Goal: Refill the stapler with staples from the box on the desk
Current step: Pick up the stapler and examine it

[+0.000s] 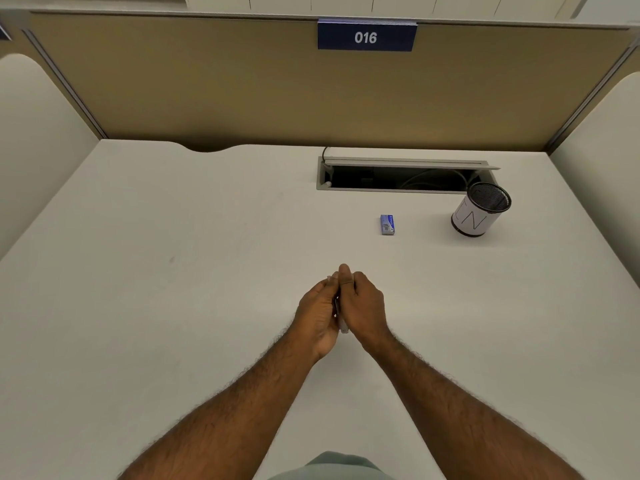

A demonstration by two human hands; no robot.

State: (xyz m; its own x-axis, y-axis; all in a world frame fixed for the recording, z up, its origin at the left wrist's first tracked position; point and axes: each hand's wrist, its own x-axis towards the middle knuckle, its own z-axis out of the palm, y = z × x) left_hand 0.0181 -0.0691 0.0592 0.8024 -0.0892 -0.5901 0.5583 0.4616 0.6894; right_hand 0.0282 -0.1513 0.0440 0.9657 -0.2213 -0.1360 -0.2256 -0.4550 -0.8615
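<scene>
Both hands meet over the middle of the white desk (pixel 173 271). My left hand (pixel 317 313) and my right hand (pixel 363 304) are pressed together around a slim grey stapler (pixel 343 325). Only its near end and a thin strip show between the palms; the rest is hidden. A small blue staple box (pixel 387 224) lies flat on the desk beyond the hands, a little to the right, and nothing touches it.
A black mesh pen cup (pixel 479 211) with a white paper wrap stands at the right. Behind it an open cable tray (pixel 398 178) is sunk into the desk. Tan partition walls close the back and sides, with a blue "016" sign (pixel 366 37).
</scene>
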